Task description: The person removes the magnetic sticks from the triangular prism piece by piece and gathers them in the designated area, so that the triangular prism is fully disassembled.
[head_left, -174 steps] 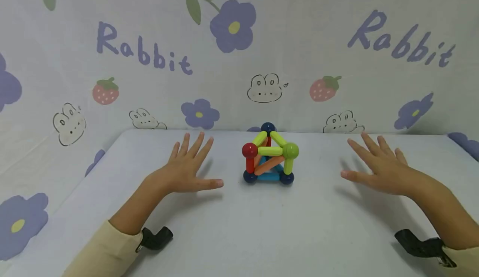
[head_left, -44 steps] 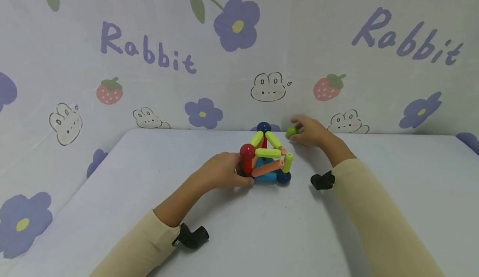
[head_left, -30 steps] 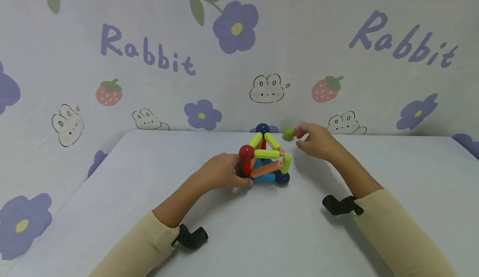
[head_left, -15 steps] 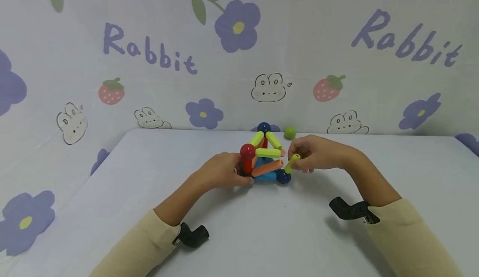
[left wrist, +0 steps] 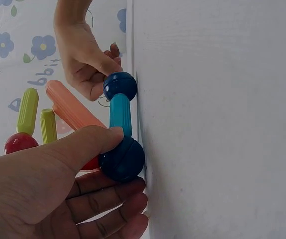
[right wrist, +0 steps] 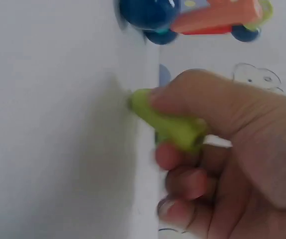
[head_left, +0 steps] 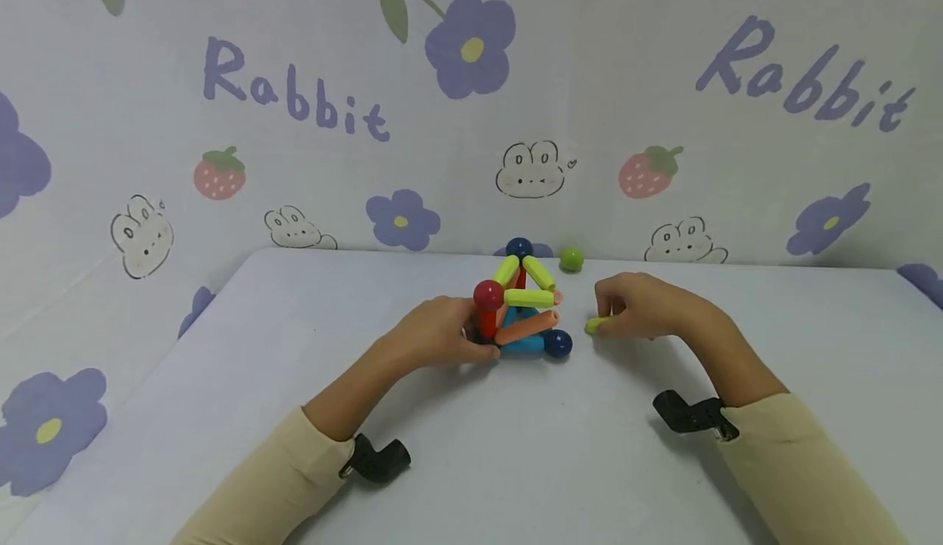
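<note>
A white cloth [head_left: 295,5] printed with purple flowers, strawberries and the word "Rabbit" is filling the background, and a white table [head_left: 479,463] is spreading out before it. A beige left sleeve [head_left: 272,479] and a beige right sleeve [head_left: 803,463] are reaching in from the near side, a black bracket [head_left: 379,459] sitting at each cuff. The left hand [head_left: 442,332] is gripping the near left corner of a rod-and-ball toy frame [head_left: 523,299], thumb and curled fingers clamping its left corner ball [left wrist: 120,162]; the frame is standing on the table's far half, near the middle. The right hand [head_left: 644,308] is keeping apart from the frame on its right, thumb and forefinger pinching a loose lime rod [right wrist: 170,124], the other fingers curling below; whether that rod is touching the table, I cannot tell. In the frame, a coral rod [head_left: 527,329] is slanting up rightward, an upper lime rod [head_left: 530,299] is running right from a red ball [head_left: 489,295], and a blue rod [head_left: 525,344] is lying along the base towards a near right navy ball [head_left: 557,344]. Another, the top navy ball [head_left: 519,248], is crowning the back. A green ball [head_left: 571,259] is resting by the table's far edge, behind and right of the frame.
</note>
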Action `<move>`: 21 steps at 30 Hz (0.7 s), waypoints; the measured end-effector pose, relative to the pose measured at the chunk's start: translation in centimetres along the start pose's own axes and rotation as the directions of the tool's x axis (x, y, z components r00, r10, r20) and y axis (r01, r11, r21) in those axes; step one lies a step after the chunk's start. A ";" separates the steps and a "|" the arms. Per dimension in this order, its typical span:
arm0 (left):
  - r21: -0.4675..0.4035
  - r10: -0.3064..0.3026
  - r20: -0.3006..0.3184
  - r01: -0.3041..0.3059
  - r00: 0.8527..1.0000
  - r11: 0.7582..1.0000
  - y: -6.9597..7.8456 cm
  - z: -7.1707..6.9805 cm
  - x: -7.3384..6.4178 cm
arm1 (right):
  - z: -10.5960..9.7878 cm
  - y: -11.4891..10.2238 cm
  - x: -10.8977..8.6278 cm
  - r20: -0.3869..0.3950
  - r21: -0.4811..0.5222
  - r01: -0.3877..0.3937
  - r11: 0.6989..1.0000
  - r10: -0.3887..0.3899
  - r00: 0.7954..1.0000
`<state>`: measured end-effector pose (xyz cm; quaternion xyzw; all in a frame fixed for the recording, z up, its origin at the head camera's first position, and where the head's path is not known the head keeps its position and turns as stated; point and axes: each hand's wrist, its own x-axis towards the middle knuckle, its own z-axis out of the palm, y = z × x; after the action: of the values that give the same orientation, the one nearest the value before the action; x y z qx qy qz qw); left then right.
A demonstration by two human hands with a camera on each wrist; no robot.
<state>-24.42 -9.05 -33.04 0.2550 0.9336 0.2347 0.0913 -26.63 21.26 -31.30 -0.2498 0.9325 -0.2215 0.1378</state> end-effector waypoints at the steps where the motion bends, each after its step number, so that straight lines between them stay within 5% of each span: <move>1: 0.001 0.001 0.001 -0.001 1.000 1.000 0.0 0.0 0.0 | 0.1 0.2 0.0 -0.014 -0.020 -0.001 1.000 0.001 1.000; 12: 0.005 0.008 -0.004 -0.008 1.000 1.000 0.0 -0.1 -0.2 | -0.2 1.4 0.2 -0.116 -0.156 -0.023 0.988 0.004 0.993; 21: 0.009 0.007 -0.003 -0.007 1.000 1.000 0.0 -0.1 -0.3 | 0.3 2.6 0.3 -0.295 -0.223 -0.117 0.968 0.047 0.954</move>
<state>-24.19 -9.25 -32.89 0.2582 0.9338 0.2313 0.0880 -27.82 23.02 -32.86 -0.1905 0.9720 -0.1364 -0.0209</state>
